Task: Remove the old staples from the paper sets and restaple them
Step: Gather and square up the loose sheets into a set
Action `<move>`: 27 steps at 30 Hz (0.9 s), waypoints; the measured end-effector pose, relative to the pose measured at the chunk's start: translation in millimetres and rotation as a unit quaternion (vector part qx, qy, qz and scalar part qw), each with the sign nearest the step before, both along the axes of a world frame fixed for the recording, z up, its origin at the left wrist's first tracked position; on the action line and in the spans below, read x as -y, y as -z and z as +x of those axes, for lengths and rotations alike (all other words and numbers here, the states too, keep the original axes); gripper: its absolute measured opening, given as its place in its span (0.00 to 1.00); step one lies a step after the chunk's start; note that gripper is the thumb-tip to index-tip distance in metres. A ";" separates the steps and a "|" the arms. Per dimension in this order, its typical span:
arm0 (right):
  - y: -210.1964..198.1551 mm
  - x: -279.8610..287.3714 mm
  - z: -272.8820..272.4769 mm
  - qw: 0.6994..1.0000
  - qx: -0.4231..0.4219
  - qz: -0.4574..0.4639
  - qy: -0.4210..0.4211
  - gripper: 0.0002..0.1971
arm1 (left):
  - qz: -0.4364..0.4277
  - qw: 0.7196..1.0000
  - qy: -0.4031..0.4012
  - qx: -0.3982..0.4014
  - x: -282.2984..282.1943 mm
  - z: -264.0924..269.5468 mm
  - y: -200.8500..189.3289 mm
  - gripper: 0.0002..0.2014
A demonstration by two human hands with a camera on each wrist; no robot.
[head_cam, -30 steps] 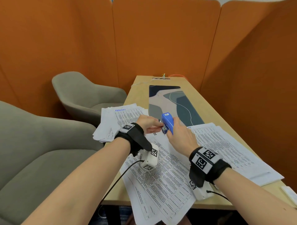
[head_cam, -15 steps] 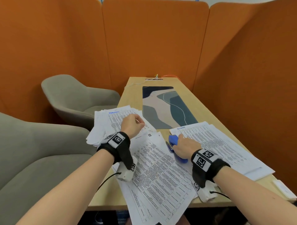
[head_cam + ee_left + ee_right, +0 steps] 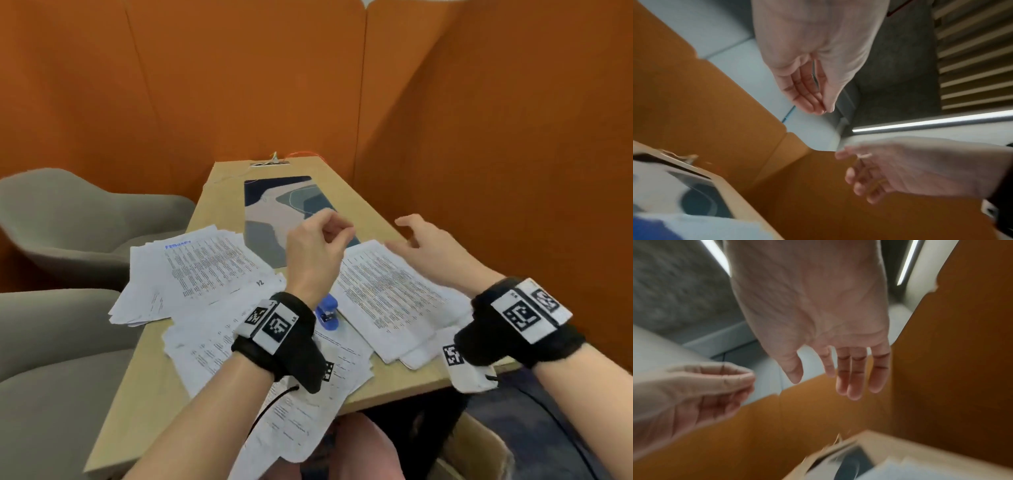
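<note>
Blue stapler (image 3: pixel 326 312) lies unheld at six o'clock below both empty, loosely curled hands; careless reaching could scatter loose sheets (image 3: pixel 387 291).

blue stapler (image 3: pixel 327 312) flat between printed paper sets (image 3: pixel 387 291).

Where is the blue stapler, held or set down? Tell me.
Set down. The blue stapler lies on the papers; the left hand and right hand hover above, holding nothing.
</note>
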State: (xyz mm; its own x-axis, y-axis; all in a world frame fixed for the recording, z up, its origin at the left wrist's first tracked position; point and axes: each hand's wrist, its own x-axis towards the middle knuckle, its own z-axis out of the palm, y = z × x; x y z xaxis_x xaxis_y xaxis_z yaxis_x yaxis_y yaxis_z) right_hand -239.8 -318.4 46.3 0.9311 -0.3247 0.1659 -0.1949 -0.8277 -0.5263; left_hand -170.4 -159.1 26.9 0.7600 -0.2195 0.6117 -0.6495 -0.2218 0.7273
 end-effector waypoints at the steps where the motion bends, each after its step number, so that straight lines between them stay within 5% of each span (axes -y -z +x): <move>1: -7.1 15.5 -16.2 1.000 0.020 0.002 0.024 0.25 | -0.011 1.000 0.026 -0.010 21.5 -14.1 1.4 0.02; 6: -17.0 98.2 -98.3 0.992 0.049 0.026 0.117 0.20 | -0.002 0.982 0.179 -0.063 126.8 -99.3 33.3 0.02; 12: 3.9 175.2 -176.2 0.980 0.056 0.055 0.181 0.15 | 0.178 0.918 0.330 -0.130 223.8 -178.9 133.0 0.05; 18: 43.0 237.6 -224.6 0.970 0.067 0.076 0.219 0.10 | 0.345 0.861 0.284 -0.244 273.1 -167.8 228.2 0.05; 22: 62.9 263.9 -251.5 0.967 0.078 0.099 0.223 0.15 | 0.435 0.831 0.231 -0.260 295.3 -138.7 251.6 0.13; 27: 76.3 272.7 -267.7 0.965 0.078 0.103 0.228 0.27 | 0.449 0.822 0.217 -0.275 320.1 -116.5 254.6 0.13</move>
State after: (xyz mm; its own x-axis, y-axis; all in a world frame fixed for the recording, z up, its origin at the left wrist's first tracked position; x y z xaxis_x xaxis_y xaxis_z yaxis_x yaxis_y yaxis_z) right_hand -507.4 -591.1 -30.0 0.6531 -0.7353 0.1809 -0.4182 -0.5494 -0.7233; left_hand -286.9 -479.2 -227.7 0.5978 -0.7186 -0.3554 -0.4377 -0.6639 0.6063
